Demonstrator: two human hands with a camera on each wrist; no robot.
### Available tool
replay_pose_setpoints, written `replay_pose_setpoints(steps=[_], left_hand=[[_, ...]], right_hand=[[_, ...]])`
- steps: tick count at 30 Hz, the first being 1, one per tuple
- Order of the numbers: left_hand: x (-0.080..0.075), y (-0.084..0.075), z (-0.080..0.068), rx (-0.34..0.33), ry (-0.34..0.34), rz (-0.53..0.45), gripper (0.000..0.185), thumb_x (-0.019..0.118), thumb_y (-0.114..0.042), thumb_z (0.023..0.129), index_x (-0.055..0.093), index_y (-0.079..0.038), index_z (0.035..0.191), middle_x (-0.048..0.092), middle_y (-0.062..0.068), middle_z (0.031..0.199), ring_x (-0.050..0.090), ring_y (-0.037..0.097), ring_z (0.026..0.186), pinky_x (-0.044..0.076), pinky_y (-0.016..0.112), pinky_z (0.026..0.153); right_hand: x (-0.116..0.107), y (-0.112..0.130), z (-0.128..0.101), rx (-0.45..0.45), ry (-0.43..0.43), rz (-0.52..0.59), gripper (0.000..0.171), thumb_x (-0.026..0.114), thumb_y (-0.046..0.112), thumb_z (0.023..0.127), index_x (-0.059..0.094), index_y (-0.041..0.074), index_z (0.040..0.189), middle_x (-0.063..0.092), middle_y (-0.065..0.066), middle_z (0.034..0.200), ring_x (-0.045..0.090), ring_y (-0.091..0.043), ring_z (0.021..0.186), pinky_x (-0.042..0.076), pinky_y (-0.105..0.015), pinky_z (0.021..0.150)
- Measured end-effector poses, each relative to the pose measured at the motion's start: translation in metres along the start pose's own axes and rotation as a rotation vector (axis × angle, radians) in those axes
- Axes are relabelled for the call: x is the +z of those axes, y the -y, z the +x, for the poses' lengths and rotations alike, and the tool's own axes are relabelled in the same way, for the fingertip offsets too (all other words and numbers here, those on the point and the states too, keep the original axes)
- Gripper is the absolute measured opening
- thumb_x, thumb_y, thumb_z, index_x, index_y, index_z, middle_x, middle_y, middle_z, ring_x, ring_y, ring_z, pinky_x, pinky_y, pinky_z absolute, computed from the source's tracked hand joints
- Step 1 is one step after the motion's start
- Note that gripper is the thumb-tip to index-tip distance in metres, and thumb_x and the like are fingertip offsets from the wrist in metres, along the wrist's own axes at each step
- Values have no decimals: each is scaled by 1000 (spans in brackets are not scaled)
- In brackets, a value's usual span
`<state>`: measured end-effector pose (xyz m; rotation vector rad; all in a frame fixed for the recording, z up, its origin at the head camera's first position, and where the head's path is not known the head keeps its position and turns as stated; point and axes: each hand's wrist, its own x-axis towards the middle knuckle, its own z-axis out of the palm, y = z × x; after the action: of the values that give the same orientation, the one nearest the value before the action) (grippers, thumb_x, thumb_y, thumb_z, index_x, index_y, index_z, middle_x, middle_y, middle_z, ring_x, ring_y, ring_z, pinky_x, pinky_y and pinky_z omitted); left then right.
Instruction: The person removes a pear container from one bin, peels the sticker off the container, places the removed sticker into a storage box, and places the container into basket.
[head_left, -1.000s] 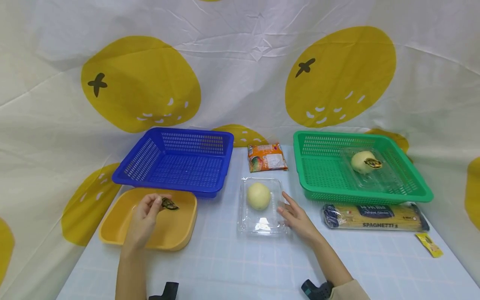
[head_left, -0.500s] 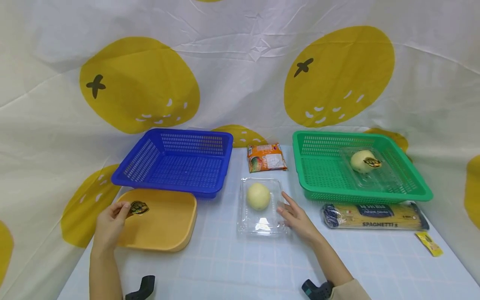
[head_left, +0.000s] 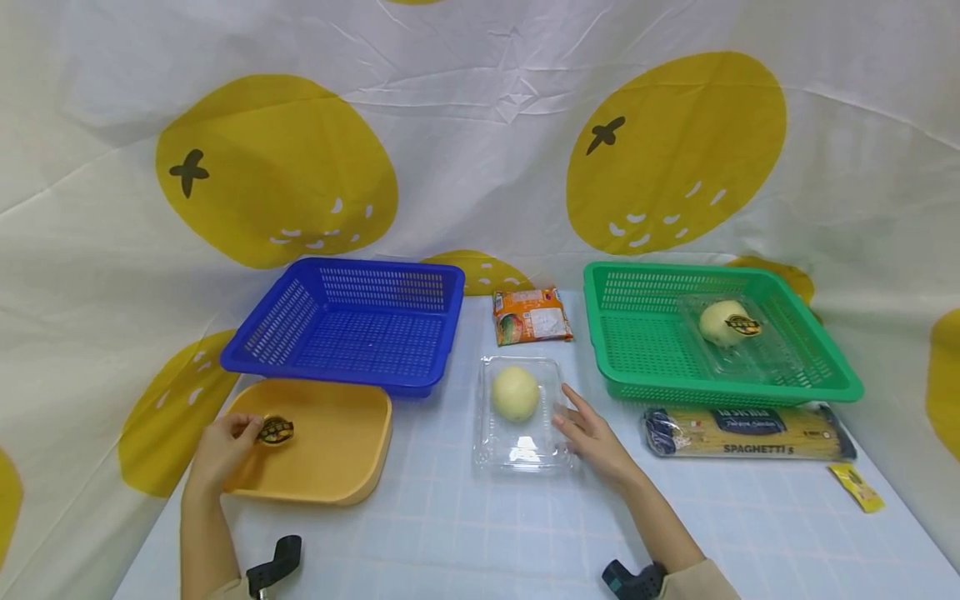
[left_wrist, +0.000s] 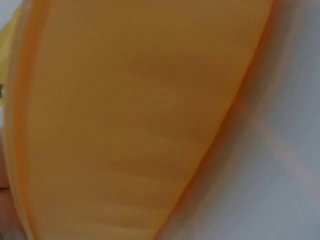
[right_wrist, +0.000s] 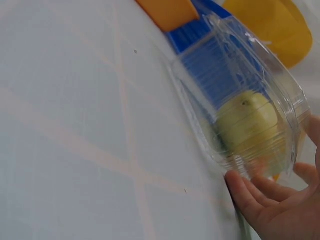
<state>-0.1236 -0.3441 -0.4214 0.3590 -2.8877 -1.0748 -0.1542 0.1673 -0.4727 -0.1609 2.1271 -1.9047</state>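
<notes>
In the head view my left hand [head_left: 221, 450] pinches a black-and-gold label sticker [head_left: 276, 430] between thumb and fingertips, low over the left part of the orange-yellow tray [head_left: 337, 454]. The tray's wall fills most of the left wrist view, with a bit of that hand at its left edge. A clear plastic clamshell box [head_left: 525, 446] lies on the table, holding a round pale yellow-green fruit [head_left: 515, 394]. Beside its right side is my right hand [head_left: 596, 442], fingers loosely extended. Its fingertips [right_wrist: 235, 180] are right at the box's side in the right wrist view.
Behind the tray stands a blue basket [head_left: 427, 379]. The green basket [head_left: 630, 350] at right holds another boxed fruit [head_left: 720, 323] with a similar label. A spaghetti pack [head_left: 750, 433] and small yellow packet [head_left: 857, 487] lie in front of it. An orange packet [head_left: 532, 317] lies between the baskets.
My left hand has moved left over the tray with the sticker, then lowered slightly with it. My right hand and the clamshell box have stayed in place.
</notes>
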Motion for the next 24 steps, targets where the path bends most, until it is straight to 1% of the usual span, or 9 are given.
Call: replay_pose_setpoints(steps=[2,4,6,10,14,17,21,24], left_hand=[[1,3,3,13,33,22,37,45,-18,98,55,17,105,61,29,96,54,30,88,43,25,68],[2,5,6,11,62,28,37,45,-17,98,55,18,104,61,28,95,54,31,87,43,27,68],[3,6,8,5,69,30,37,44,-17,98,54,19,104,60,29,94,54,32,87,44,28,68],[5,8,13,-6,59,35,37,43,-17,98,52,18,102,58,28,91,53,34,86,43,31,68],[6,7,14,-18,95,37,34,42,-16,98,50,17,101,56,23,87,51,33,84,41,31,66],[7,7,15,-24,118,35,33,43,-16,97,49,16,101,55,21,87,50,32,84,40,30,66],[7,6,15,-16,119,48,35,44,-17,96,50,17,104,56,25,91,51,32,85,42,31,67],[8,6,15,-8,130,60,39,44,-18,97,50,19,109,56,32,100,52,37,89,45,37,73]], right_hand=[[0,0,0,0,2,-1,69,54,26,96,15,17,152,25,-27,149,29,-43,134,46,-44,95],[0,0,0,1,1,0,69,54,26,96,15,17,152,25,-27,149,29,-43,134,46,-45,95],[0,0,0,0,2,-1,69,54,27,96,15,18,152,25,-27,149,29,-44,134,46,-45,95],[0,-1,0,-4,0,-2,69,54,26,96,15,17,152,25,-28,148,30,-43,134,46,-45,95],[0,-1,0,-5,0,-14,68,54,26,96,16,16,152,25,-28,149,30,-43,134,46,-45,95],[0,-1,0,-5,-4,-22,68,54,26,96,16,16,152,24,-27,149,31,-43,133,46,-45,95],[0,-1,0,-2,-7,-24,68,54,27,96,16,17,152,24,-27,149,31,-43,133,46,-46,95],[0,0,0,0,-4,-24,68,54,27,96,16,17,152,25,-27,149,31,-43,134,45,-46,96]])
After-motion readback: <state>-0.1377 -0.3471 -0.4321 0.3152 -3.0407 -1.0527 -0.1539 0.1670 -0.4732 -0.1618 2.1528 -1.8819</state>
